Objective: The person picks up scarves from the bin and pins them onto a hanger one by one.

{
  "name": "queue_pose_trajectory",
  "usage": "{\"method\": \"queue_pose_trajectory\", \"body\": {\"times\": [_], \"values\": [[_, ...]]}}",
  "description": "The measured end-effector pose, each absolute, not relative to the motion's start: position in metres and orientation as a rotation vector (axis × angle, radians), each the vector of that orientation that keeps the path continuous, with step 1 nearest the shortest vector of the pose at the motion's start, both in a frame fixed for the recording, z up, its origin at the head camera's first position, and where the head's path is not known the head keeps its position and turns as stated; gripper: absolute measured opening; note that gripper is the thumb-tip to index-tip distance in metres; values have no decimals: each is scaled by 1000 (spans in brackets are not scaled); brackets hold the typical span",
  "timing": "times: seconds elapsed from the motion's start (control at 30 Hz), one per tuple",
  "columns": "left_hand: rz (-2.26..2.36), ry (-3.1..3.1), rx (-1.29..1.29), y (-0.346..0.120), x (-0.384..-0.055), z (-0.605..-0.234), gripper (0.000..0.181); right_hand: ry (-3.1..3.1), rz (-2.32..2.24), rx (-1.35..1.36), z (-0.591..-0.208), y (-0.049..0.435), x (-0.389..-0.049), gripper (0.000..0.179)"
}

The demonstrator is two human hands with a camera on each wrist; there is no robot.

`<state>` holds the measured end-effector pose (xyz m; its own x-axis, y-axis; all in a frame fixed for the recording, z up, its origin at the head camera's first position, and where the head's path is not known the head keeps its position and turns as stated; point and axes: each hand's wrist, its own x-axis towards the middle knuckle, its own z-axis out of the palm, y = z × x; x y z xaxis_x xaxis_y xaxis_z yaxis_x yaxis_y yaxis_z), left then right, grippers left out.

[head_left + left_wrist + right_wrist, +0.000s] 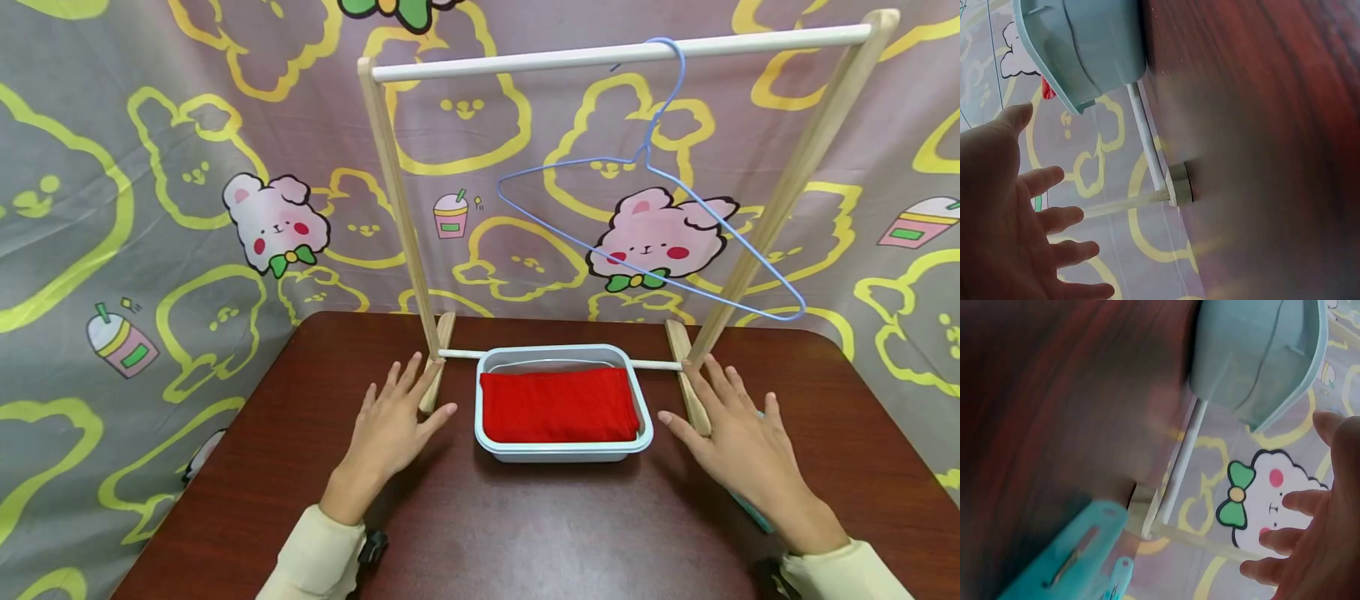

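A light blue basin stands on the table with a folded red cloth lying in it. To its left, my left hand is held above the table with its fingers spread, holding nothing. On the other side my right hand is spread the same way, also holding nothing. Teal clothespins with metal springs lie on the table by the right hand, which partly hides them in the head view. Behind the basin rises a wooden rack, and a blue wire hanger hangs bare from its white top bar.
The rack's left foot and right foot rest on the brown table near the fingertips. A low white crossbar joins them behind the basin. A patterned curtain surrounds the table's back and sides.
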<state>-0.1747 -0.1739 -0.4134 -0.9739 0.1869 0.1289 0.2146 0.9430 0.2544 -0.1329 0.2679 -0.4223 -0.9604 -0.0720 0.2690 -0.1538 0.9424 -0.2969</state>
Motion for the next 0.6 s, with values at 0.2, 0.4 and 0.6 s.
{"method": "queue_pose_trajectory", "body": {"times": [0.2, 0.4, 0.6], "values": [[-498, -2958, -361, -169, -175, -414, 73, -2873, 578, 227, -424, 258, -130, 86], [-503, -2895, -409, -161, -175, -413, 71, -2901, 663, 303, -429, 251, -130, 86], [-507, -2835, -466, -153, -178, -412, 66, -2924, 727, 331, -432, 241, -130, 88]]}}
